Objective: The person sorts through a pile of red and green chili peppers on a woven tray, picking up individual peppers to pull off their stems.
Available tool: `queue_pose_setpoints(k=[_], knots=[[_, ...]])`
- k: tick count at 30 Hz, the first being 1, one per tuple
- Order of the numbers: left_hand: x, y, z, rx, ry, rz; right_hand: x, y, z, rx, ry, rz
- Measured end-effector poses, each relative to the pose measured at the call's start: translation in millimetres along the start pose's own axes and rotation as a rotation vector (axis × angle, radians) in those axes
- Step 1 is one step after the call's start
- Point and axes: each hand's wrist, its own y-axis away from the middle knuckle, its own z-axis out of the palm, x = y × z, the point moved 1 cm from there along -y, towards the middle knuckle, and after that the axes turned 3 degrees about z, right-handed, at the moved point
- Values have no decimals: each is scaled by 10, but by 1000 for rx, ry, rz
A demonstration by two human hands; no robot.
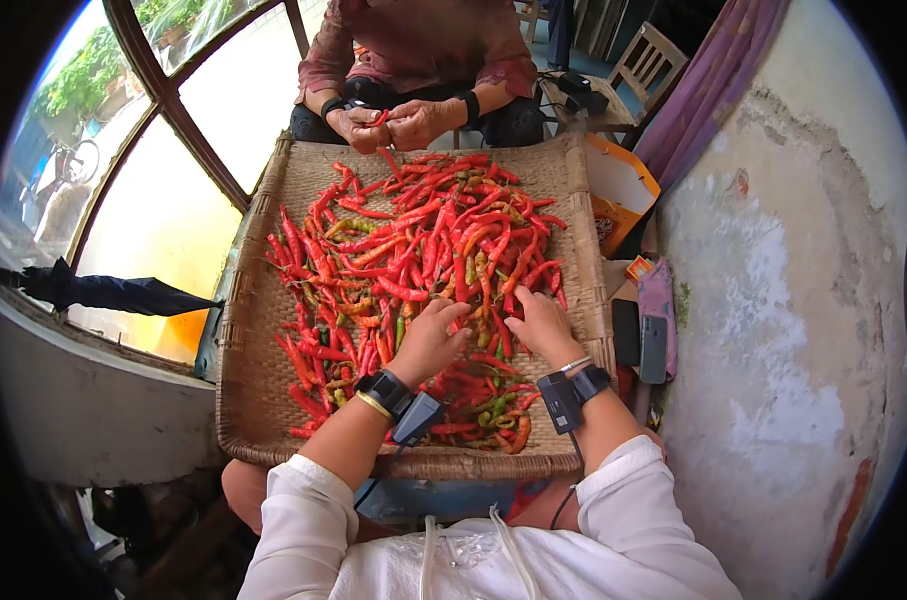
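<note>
A heap of red chili peppers (439, 235), with some green and orange ones mixed in, fills a wide woven bamboo tray (244, 400) before me. My left hand (431, 342) reaches over the near middle of the heap, thumb and fingers apart, its tips at the peppers. To its right, my right hand (544, 328) rests at the heap's right side, fingers spread and touching peppers. Neither hand visibly holds a pepper, though some fingertips are partly hidden. Both wrists carry black strapped devices with cables.
Across the tray sits another person (414, 50), pinching a red pepper in both hands. A folded dark umbrella (124, 292) lies on the left windowsill. A phone (653, 350), a pink pouch (660, 290) and an orange box (624, 190) stand between tray and right wall (764, 330).
</note>
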Motion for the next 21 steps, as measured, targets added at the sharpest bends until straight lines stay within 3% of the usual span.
queue_pose_setpoints(k=[4, 6, 7, 11, 13, 14, 16, 19, 21], knots=[[126, -255, -99, 116, -40, -8, 130, -81, 70, 4, -186, -165], [204, -394, -100, 195, -232, 112, 69, -59, -23, -93, -142, 15], [250, -467, -109, 153, -301, 65, 12, 9, -53, 82, -100, 13], [215, -635, 10, 93, -481, -77, -13, -11, -87, 252, -52, 70], [171, -656, 62, 59, -523, -65, 102, -68, 59, 420, -182, 53], [148, -659, 83, 23, -569, -58, 159, -109, 95, 419, -181, 56], [66, -645, 97, 12, -556, -24, 166, -153, 133, 143, -447, -51], [-6, -647, 102, 55, -524, 101, 175, -163, 213, 107, -561, -44], [-15, -641, 104, 27, -444, 76, 229, -217, 301, 106, -616, -68]])
